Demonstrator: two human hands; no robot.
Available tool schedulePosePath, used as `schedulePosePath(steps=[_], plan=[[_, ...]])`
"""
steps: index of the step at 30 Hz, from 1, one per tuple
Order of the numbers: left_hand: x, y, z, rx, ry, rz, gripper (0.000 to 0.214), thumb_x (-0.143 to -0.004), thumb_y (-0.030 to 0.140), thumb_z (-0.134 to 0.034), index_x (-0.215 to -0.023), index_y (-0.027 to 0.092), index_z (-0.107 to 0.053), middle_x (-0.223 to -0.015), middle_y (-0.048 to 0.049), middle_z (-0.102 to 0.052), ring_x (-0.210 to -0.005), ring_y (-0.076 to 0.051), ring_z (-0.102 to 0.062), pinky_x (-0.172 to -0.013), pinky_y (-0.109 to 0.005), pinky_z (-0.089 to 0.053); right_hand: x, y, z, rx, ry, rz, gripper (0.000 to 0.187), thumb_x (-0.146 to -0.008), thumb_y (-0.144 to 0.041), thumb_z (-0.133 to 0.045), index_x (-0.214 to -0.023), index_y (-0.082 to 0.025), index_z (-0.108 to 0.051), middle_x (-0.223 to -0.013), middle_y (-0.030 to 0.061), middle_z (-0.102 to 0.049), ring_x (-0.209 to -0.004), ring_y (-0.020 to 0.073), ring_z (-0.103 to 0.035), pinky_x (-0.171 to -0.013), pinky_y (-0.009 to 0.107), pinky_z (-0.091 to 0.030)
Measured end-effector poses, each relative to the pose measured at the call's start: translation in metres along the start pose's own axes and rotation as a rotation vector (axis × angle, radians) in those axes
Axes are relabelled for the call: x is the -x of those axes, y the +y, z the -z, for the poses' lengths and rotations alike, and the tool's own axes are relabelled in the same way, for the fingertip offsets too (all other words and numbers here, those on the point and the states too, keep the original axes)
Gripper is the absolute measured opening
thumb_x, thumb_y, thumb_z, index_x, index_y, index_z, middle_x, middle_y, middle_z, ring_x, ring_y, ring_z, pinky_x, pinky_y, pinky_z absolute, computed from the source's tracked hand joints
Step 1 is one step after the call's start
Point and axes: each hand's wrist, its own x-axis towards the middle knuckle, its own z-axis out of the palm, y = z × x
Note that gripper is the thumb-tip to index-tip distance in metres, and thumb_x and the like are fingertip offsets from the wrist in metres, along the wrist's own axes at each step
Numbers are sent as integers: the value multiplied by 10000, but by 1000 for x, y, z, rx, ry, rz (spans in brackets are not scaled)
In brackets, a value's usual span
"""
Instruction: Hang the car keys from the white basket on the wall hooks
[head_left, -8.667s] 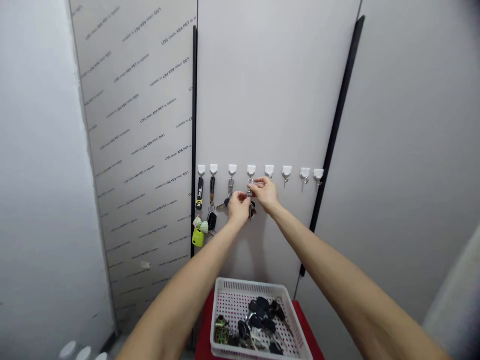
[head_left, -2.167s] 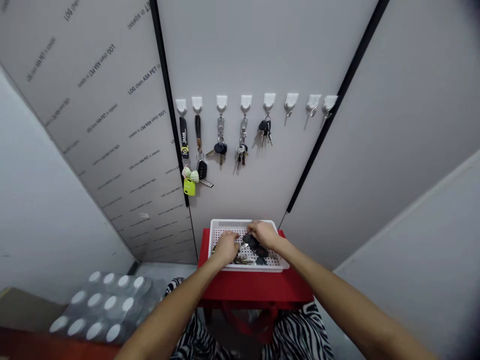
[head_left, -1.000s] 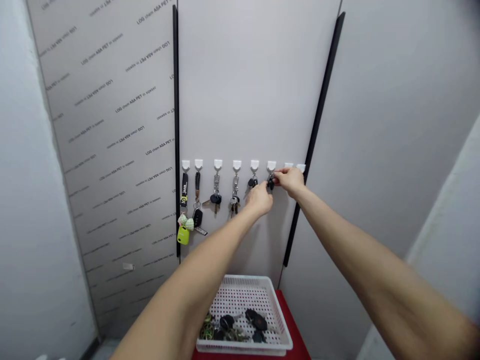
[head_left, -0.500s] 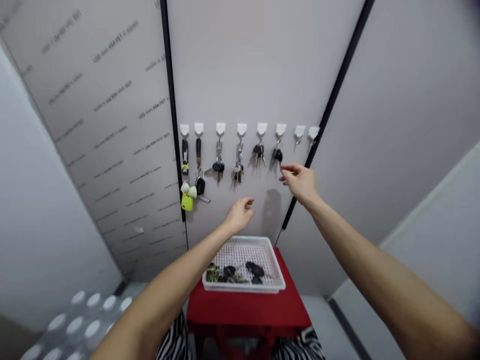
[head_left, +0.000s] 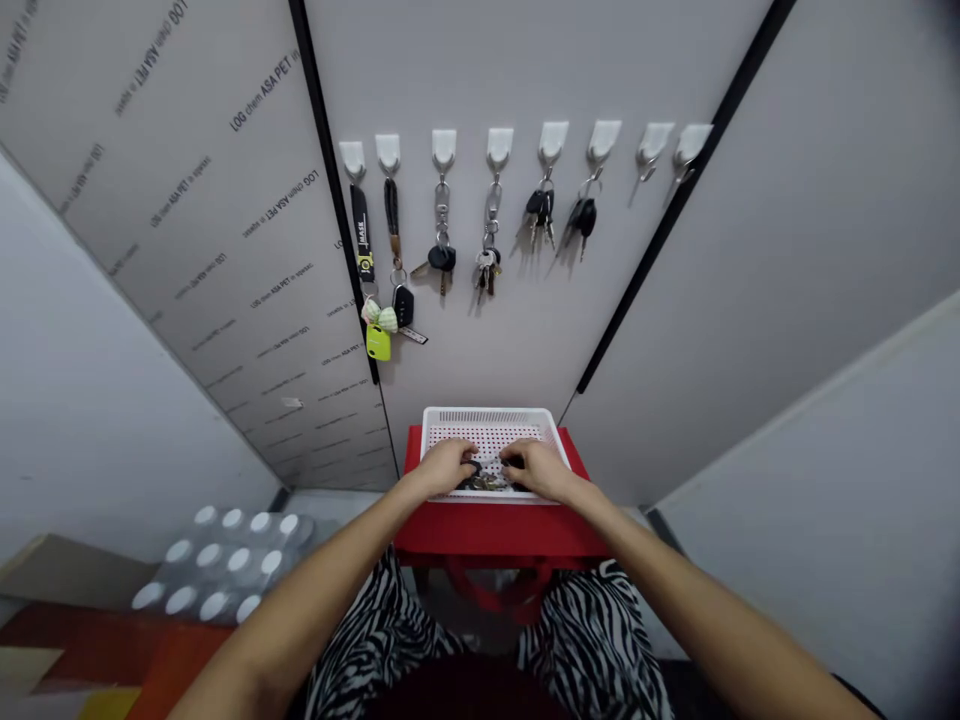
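A white plastic basket [head_left: 491, 415] holds a pile of loose keys [head_left: 489, 482] near its front wall. Both my hands reach down into it from either side. My left hand [head_left: 446, 468] has its fingers curled together at a black-headed key [head_left: 472, 468]. Opposite, my right hand [head_left: 538, 470] pinches at a dark key fob [head_left: 514, 461], partly hidden by the fingers. On the wall above hang several key sets, among them a black key bunch [head_left: 582, 216], another black bunch [head_left: 540, 206] and a car key [head_left: 403, 305] on a strap.
A red stool [head_left: 502, 535] carries the basket, between my knees. White adhesive hooks [head_left: 655, 140] run in a row along the wall; the two rightmost bear no keys. Capped bottles [head_left: 225, 560] in a wrapped pack stand at lower left.
Both hands have come down from the wall into the basket. My right hand has left the key bunch on the sixth hook, which hangs there now. The view has tilted down.
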Motion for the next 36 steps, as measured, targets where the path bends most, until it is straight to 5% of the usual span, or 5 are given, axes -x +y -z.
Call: schedulePosePath(steps=[7,14,19,26,36], plan=[[3,-1,9,-20,-169,-90,303,-538,56,-411,-781,153,-563,-734,-13,-579,-639,-104,-486,-595,-172,-360,6,-2,-6,-2,62,12,193,-601,-209,-478,-753,-148,-580,-767,56,-576,-753,152,-479,-720,261,-338],[-4,-1,7,-22,-66,-9,201,-598,140,-392,-675,135,-577,-631,-14,-578,-568,-92,-472,-538,-166,-349,1,-13,-11,-71,91,90,174,-609,-217,-478,-739,-167,-583,-732,37,-583,-717,132,-483,-697,251,-338],[-1,-1,9,-126,-198,-67,205,-541,113,-436,-666,172,-587,-636,-7,-585,-580,-106,-482,-531,-172,-345,-2,-19,-17,-71,57,118,164,-601,-202,-486,-731,-178,-584,-728,30,-580,-718,129,-475,-680,243,-336],[-3,3,13,-67,28,-59,174,-583,151,-429,-670,159,-579,-701,-22,-565,-638,-105,-478,-586,-182,-353,-1,-23,-14,-141,77,93,152,-598,-216,-477,-695,-172,-585,-704,33,-579,-705,136,-480,-676,248,-340],[-20,19,22,234,125,43,159,-574,142,-436,-673,118,-558,-556,19,-530,-506,-62,-430,-481,-153,-334,-5,-34,0,-542,190,-70,273,-672,-318,-347,-535,-140,-503,-518,-12,-492,-521,99,-439,-516,198,-339]])
